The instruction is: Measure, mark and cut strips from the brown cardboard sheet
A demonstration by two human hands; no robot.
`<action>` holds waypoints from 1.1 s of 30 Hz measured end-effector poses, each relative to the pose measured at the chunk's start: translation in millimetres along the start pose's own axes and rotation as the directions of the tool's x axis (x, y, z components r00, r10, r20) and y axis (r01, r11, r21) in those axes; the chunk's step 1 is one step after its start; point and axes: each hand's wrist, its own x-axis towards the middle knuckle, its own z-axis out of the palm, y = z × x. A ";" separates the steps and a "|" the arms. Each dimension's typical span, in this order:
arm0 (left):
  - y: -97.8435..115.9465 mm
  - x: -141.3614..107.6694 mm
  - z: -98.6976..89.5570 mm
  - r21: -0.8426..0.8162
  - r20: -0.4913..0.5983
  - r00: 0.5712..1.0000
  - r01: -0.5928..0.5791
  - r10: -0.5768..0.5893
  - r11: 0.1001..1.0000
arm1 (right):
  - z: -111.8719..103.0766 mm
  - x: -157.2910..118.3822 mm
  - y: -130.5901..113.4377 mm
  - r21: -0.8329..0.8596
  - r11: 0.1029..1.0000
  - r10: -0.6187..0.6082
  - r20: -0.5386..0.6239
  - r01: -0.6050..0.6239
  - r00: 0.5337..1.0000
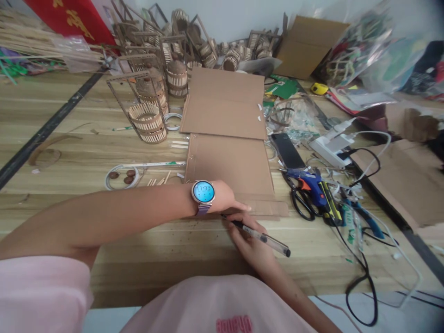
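Observation:
My left hand [225,196], with a watch [203,192] on its wrist, lies over the near edge of a brown cardboard sheet [231,162]. One of its fingers stretches right along a narrow cardboard strip [268,206]; the others are hidden behind the wrist and hand. Just below it, my right hand [251,236] grips a black pen [260,236], its tip at the strip's near edge by my left hand. A second cardboard piece [225,104] overlaps the far end of the sheet.
Small slatted baskets [148,122] stand at the back left. To the right lie a phone [287,151], a blue glue gun [312,185], black scissors [302,203], a yellow cutter [329,203] and a white power strip [331,148] with cables. Brown balls [129,176] sit in a ring on the left.

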 end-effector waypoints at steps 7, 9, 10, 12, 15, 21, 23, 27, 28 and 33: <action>5.0 -5.9 -17.6 0.074 0.196 0.981 -0.016 0.001 0.997 | -18.0 -2.1 14.9 0.002 1.000 0.029 -0.087 -0.029 0.996; 6.0 -6.3 -20.7 0.083 0.220 0.976 -0.010 -0.009 0.997 | -31.6 -5.0 21.4 -0.034 0.996 0.074 -0.105 -0.078 0.992; 6.4 -6.3 -21.8 0.087 0.231 0.973 -0.009 -0.012 0.996 | -39.3 -7.0 24.7 -0.062 0.991 0.112 -0.117 -0.120 0.987; 6.7 -6.5 -23.5 0.094 0.246 0.969 -0.010 -0.014 0.995 | -55.3 -11.4 31.9 -0.129 0.966 0.204 -0.149 -0.223 0.968; 6.2 -6.6 -23.9 0.098 0.242 0.970 -0.013 -0.011 0.995 | -79.6 -18.0 44.1 -0.230 0.910 0.284 -0.258 -0.344 0.923; 1.1 -4.4 -16.3 0.044 0.147 0.989 -0.016 0.010 0.999 | -116.1 -27.0 54.4 -0.406 0.792 0.217 -0.511 -0.456 0.832; -1.6 -3.6 -13.7 0.029 0.142 0.990 -0.027 0.023 0.999 | -114.8 -25.3 45.4 -0.391 0.829 0.152 -0.532 -0.401 0.833; -5.3 -3.1 -13.4 -0.026 0.097 0.995 -0.032 0.035 0.999 | -79.5 -12.5 11.3 -0.195 0.973 0.054 -0.335 -0.126 0.941; -5.3 -3.1 -14.4 -0.025 0.099 0.994 -0.037 0.039 0.999 | -65.6 -8.2 1.6 -0.122 0.990 0.044 -0.213 -0.072 0.976; -0.7 -3.2 -19.5 0.030 0.189 0.981 -0.038 0.031 0.999 | 1.3 12.3 -32.3 0.208 0.974 -0.130 0.198 0.088 0.972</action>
